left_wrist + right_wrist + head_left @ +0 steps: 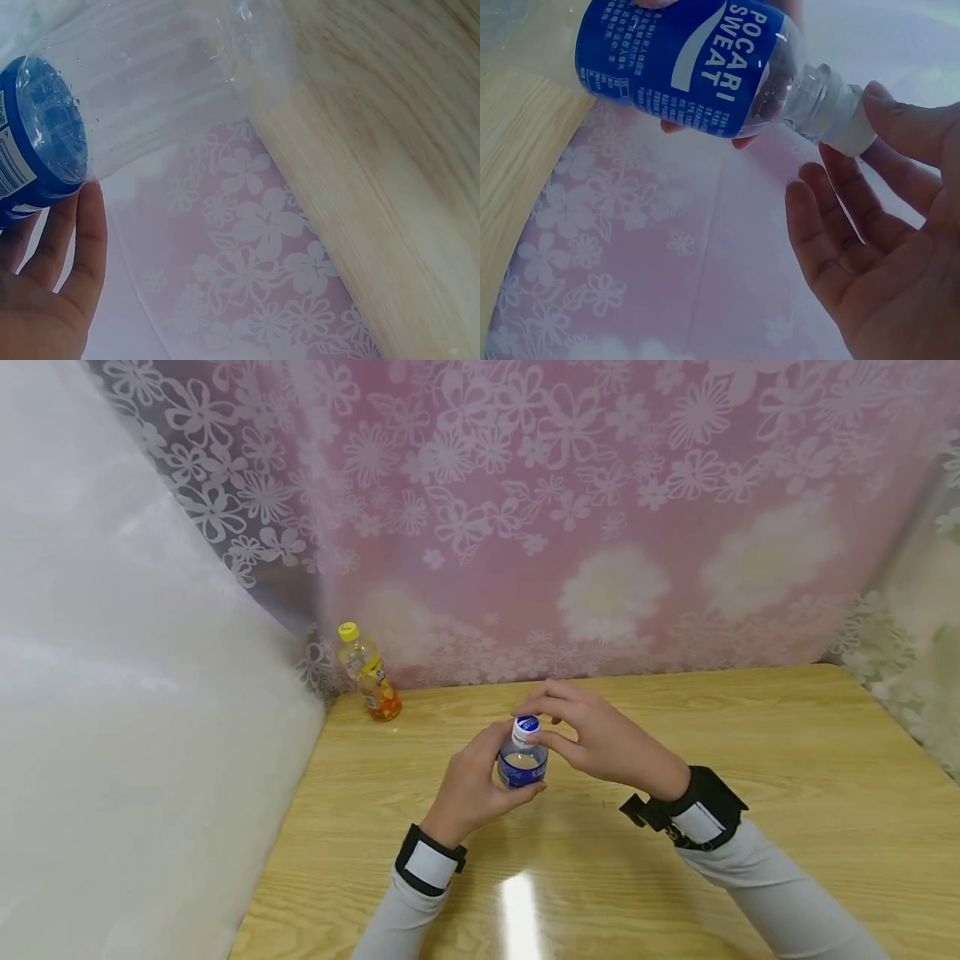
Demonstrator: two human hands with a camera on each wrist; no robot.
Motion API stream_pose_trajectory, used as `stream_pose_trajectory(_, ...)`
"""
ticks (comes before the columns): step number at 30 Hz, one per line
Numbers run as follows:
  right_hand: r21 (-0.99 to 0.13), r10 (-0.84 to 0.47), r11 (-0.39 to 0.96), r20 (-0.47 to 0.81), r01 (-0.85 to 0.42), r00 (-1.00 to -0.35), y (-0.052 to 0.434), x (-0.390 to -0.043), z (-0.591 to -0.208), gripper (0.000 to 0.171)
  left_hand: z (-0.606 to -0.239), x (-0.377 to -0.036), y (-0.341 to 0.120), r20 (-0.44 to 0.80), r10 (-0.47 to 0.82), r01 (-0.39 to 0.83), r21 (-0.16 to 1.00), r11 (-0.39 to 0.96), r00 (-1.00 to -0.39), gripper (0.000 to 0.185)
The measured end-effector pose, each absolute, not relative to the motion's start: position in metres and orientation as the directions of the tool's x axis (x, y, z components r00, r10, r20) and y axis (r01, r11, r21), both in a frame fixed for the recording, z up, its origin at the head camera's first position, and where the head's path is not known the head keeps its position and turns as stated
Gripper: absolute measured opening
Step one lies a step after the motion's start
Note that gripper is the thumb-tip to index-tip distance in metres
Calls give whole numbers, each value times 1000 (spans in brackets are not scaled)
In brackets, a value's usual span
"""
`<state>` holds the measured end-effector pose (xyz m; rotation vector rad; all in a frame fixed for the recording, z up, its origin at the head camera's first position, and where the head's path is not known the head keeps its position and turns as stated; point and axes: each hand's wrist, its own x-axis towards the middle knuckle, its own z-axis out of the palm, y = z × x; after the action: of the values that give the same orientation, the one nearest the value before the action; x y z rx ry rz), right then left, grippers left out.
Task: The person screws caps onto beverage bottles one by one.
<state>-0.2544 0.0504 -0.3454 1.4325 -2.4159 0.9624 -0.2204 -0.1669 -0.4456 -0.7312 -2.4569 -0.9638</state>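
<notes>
A clear plastic drink bottle (522, 774) with a blue label and a white screw cap (527, 727) stands upright in the head view. My left hand (474, 785) grips it around the label, thumb on the near side. My right hand (603, 735) pinches the cap from the right, and in the right wrist view the thumb and index finger meet the cap (849, 127) while the other fingers are loosely bent. White letters "POCARI SWEAT" show on the blue label (682, 64). Droplets cling inside the clear lower part of the bottle (150, 82) in the left wrist view.
A yellow-capped bottle (367, 672) with some orange contents stands at the far left corner of the wooden table (750, 743). Pink flowered curtain (480, 527) hangs along the back edge, and a white sheet (150, 693) borders the left side.
</notes>
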Motion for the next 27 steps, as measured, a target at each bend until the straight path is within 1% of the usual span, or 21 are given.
stream_pose_trajectory(3,-427,-682,398,455,-812,-573,48,-253,-348,23,-445,-222,-166,545,324,605,482,634,-773,77)
stream_pose_trajectory(6,-411,-634,470,459,-781,-623,46,-250,-349,28,-444,-221,-165,560,324,614,468,636,-763,76)
stream_pose_trajectory(8,-403,-620,502,449,-765,-643,45,-250,-349,37,-443,-221,-164,564,321,613,462,641,-761,77)
stream_pose_trajectory(11,-444,-637,503,391,-742,-665,50,-251,-345,54,-442,-220,-163,556,318,608,476,636,-768,76)
stream_pose_trajectory(13,-473,-680,466,349,-748,-645,57,-254,-341,61,-441,-220,-162,548,321,608,493,623,-773,75)
stream_pose_trajectory(14,-487,-702,442,334,-753,-628,61,-255,-339,61,-441,-220,-161,544,324,610,502,614,-774,75)
stream_pose_trajectory(16,-511,-745,385,320,-769,-586,67,-256,-335,56,-441,-220,-160,542,334,619,517,591,-771,75)
stream_pose_trajectory(18,-505,-777,326,338,-799,-531,70,-257,-335,49,-441,-219,-159,541,339,624,525,579,-770,76)
stream_pose_trajectory(19,-504,-785,304,349,-808,-513,70,-257,-334,49,-441,-219,-160,540,340,624,528,576,-770,77)
stream_pose_trajectory(21,-496,-787,285,368,-820,-496,68,-258,-334,46,-441,-219,-160,539,340,624,534,570,-771,79)
stream_pose_trajectory(24,-480,-770,294,394,-826,-503,64,-257,-337,39,-441,-218,-160,535,340,622,537,570,-774,79)
stream_pose_trajectory(27,-432,-729,378,406,-819,-551,58,-253,-340,29,-441,-216,-159,543,344,631,533,564,-766,77)
